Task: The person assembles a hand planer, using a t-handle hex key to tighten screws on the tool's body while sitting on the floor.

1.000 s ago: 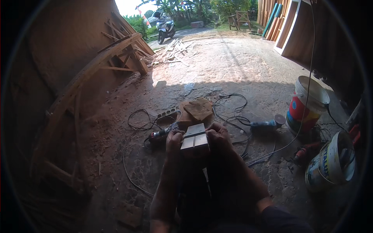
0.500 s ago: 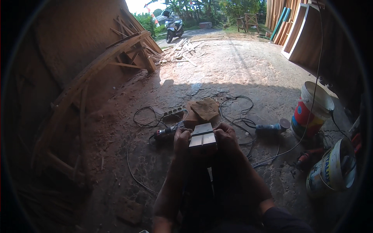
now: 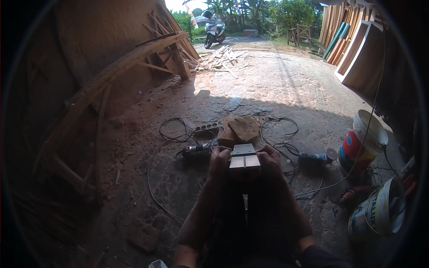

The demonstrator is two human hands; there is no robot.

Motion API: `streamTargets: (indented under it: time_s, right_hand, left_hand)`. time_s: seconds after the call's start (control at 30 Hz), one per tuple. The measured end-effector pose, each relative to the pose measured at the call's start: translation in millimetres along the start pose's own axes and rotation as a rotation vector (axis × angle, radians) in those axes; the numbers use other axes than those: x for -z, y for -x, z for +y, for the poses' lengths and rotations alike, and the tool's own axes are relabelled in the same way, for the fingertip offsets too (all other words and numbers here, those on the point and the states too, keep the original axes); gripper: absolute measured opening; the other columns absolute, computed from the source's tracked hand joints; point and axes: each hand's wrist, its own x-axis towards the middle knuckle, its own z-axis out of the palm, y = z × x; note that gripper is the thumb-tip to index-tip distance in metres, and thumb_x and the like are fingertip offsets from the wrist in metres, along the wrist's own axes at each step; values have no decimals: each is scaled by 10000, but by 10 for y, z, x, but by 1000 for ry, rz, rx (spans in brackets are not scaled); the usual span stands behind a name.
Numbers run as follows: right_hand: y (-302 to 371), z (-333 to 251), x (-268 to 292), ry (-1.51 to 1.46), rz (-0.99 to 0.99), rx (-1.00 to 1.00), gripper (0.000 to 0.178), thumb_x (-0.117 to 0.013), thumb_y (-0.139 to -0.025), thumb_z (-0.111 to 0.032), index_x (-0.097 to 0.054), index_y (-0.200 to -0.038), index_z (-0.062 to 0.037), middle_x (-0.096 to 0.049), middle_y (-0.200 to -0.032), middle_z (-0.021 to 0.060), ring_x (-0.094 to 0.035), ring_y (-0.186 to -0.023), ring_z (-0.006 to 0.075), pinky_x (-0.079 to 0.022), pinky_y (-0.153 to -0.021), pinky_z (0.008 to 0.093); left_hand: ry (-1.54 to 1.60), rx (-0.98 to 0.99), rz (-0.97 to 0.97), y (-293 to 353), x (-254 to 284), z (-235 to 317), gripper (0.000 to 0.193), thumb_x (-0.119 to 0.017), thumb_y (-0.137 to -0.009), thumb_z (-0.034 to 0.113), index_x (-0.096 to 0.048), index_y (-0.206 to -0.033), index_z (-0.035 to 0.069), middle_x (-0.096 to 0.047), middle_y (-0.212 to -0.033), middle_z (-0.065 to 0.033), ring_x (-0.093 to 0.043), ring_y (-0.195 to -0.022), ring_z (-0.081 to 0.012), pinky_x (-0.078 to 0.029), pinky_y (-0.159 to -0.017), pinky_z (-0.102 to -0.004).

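Between my two hands is what looks like an electric hand planer (image 3: 244, 161), its flat, bright metal sole facing up. A dark gap crosses the sole, and a groove runs along the nearer plate. My left hand (image 3: 219, 159) is closed on its left side, and my right hand (image 3: 270, 159) grips the right side, fingers bent at the edge near the gap. Much of the planer's body is in dark shadow below the sole. Just left of my left hand, a corded power tool (image 3: 195, 150) lies on the ground.
Ahead lie a wood block (image 3: 244, 128), a power strip (image 3: 206, 127) and looped cables. To the right are an angle grinder (image 3: 317, 157), a red-and-white bucket (image 3: 353, 141) and a white bucket (image 3: 370, 207). A wooden bench (image 3: 129, 60) lines the left wall; scrap wood (image 3: 225, 58) lies beyond.
The view has turned slightly, so the whole scene sits lower and mostly further right. Both hands keep the same hold on the planer.
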Motion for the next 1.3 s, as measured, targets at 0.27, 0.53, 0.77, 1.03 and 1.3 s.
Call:
streamTargets:
  time_s: [0.27,0.53,0.77,1.03,1.3]
  right_hand:
    - [58,-57,-58,-74,2,7,55,-579,-896,-36,-588,-846,-14,-641,-787,56,-590,-680,79,-484,-598,229]
    - [70,-92,-59,60,16,27,70,-588,-893,-73,-597,-856,-13,-644,-792,50,-556,-662,66,-457,-578,225]
    - [58,-68,-40,58,11,11,71,-589,-891,-81,-597,-866,-15,-639,-789,48,-553,-660,64,-457,-575,228]
    - [87,-112,-91,68,51,-1,59,-582,-886,-64,-594,-861,-12,-637,-777,49,-551,-645,66,-456,-557,229]
    - [88,-125,-119,-44,11,-55,102,-540,-900,-55,-505,-806,-40,-498,-593,16,-491,-456,97,-411,-411,264]
  left_hand:
    - [-12,-36,8,31,-7,13,288,-506,-750,118,-581,-996,-12,-590,-1038,-113,-521,-912,-177,-418,-857,-288]
    - [42,-46,15,63,-35,2,269,-499,-768,105,-562,-996,-22,-572,-999,-109,-511,-890,-166,-421,-834,-290]
    - [80,-58,-13,70,-19,38,262,-532,-791,110,-563,-1006,-35,-538,-840,-42,-480,-762,-113,-399,-743,-254]
    - [55,-39,-37,38,-2,39,280,-537,-783,123,-578,-1009,-39,-573,-875,-57,-520,-792,-131,-416,-755,-252]
    - [50,3,-61,12,30,64,242,-526,-795,90,-565,-1005,-24,-563,-875,-56,-512,-801,-122,-432,-747,-259]
